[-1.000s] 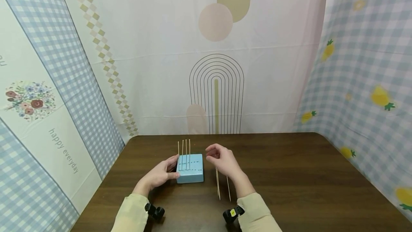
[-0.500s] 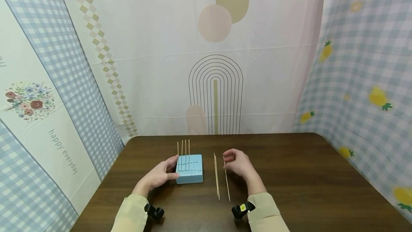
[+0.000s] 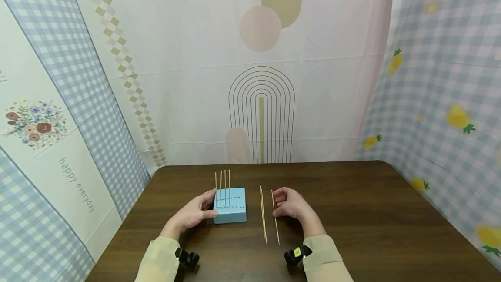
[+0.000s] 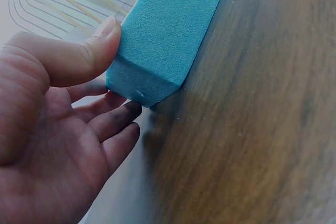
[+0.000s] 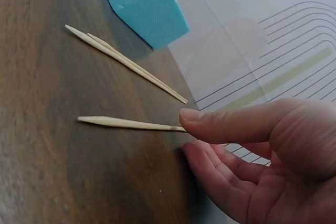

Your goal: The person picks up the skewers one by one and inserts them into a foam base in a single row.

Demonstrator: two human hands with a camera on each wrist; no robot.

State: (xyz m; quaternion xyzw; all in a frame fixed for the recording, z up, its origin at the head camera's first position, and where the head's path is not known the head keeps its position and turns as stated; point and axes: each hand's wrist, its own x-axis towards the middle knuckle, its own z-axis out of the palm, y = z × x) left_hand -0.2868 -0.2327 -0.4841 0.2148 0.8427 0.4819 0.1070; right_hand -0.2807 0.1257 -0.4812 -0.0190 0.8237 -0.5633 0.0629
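Note:
A blue foam block (image 3: 231, 207) (image 4: 163, 30) (image 5: 144, 3) sits on the dark wooden table (image 3: 352, 212). Several thin wooden skewers (image 3: 222, 184) stand upright in its left part. My left hand (image 3: 194, 212) (image 4: 63, 108) grips the block's left end, thumb on the near face and fingers along the side. To the right of the block, a pair of skewers (image 3: 263, 214) (image 5: 126, 61) lies flat. Beside them lies a single skewer (image 3: 275, 219) (image 5: 126, 124). My right hand (image 3: 291, 206) (image 5: 247, 145) pinches its far end between thumb and curled fingers.
Patterned cloth backdrops (image 3: 258, 77) close in the table at the back and on both sides. Black wrist-camera mounts (image 3: 188, 258) sit at my cuffs near the front edge. The right half of the table shows bare wood.
My right hand left the block, moved right and down, and now rests at the single skewer's far end. The left hand, the block and the lying skewers have not moved.

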